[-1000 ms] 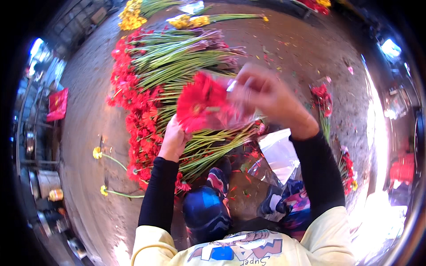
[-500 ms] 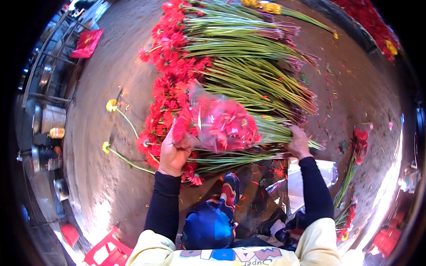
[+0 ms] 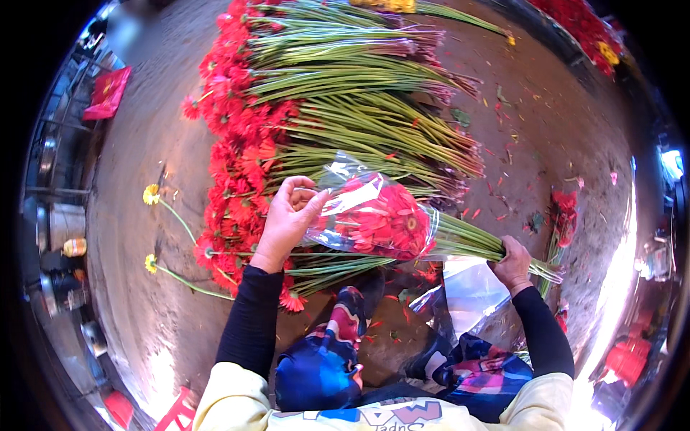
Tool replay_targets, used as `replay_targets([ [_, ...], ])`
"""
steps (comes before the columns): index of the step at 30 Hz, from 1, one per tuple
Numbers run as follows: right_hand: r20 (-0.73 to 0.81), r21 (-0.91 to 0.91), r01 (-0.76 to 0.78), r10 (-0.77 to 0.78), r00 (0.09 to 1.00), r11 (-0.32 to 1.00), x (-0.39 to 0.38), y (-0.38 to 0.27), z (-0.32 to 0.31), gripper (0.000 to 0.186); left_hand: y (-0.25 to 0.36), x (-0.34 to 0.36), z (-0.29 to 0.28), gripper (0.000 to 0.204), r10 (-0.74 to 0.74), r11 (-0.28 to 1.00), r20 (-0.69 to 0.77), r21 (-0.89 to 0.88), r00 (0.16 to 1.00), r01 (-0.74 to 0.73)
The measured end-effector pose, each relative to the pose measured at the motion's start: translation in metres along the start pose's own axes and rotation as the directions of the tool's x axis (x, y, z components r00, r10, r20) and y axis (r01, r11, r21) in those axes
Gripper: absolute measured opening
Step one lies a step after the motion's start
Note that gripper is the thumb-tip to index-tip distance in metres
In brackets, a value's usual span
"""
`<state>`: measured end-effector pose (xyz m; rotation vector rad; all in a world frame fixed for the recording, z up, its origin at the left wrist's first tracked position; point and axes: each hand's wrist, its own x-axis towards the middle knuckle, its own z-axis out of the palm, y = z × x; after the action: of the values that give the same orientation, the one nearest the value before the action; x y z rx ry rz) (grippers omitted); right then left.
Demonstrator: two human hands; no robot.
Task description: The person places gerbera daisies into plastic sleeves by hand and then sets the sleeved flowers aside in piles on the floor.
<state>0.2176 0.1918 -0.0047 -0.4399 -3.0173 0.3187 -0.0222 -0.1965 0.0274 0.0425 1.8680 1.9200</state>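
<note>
Your right hand (image 3: 510, 260) has its grip wrapped around the green stems (image 3: 467, 235) of a bunch of red flowers (image 3: 392, 219), their heads inside a clear plastic sleeve (image 3: 327, 235). Your left hand (image 3: 287, 215), fingers curled, is at the sleeve's left end; I cannot tell whether its grip pinches the plastic. A flower pile (image 3: 241, 154) lies on the floor (image 3: 136, 244).

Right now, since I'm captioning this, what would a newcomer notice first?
The red flowers heaped across the floor, heads left, green stems right. Then the clear-wrapped red bunch, nearer, its stems gripped in the right hand, the left hand by its wrapped end.
</note>
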Motion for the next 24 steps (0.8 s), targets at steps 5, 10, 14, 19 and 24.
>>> replay_targets([
  [5, -0.047, 0.079, -0.224, 0.228, 0.972, 0.971, -0.060, 0.030, -0.010, 0.035, -0.001, 0.018, 0.040, 0.021, -0.123, 0.992, 0.317, 0.050, 0.941, 0.113],
  [10, 0.167, 0.144, -0.480, 0.457, 0.874, 0.865, -0.126, 0.042, 0.006, 0.045, 0.003, 0.036, 0.115, 0.011, 0.275, 0.754, 0.144, 0.581, 0.951, -0.306],
  [14, 0.194, 0.192, -0.630, 0.600, 0.776, 0.753, -0.164, 0.056, 0.018, 0.044, 0.015, 0.037, 0.182, 0.013, -0.340, 0.895, 0.482, -0.099, 0.807, 0.436],
  [19, 0.176, 0.258, -0.740, 0.723, 0.668, 0.621, -0.192, 0.083, 0.018, 0.041, 0.016, 0.041, 0.261, 0.012, 0.032, 0.575, 0.678, 0.589, 0.734, -0.569],
  [24, 0.095, 0.302, -0.793, 0.812, 0.577, 0.529, -0.237, 0.113, 0.035, 0.041, 0.014, 0.061, 0.341, 0.020, 0.067, 0.399, 0.779, 0.551, 0.623, -0.733],
])
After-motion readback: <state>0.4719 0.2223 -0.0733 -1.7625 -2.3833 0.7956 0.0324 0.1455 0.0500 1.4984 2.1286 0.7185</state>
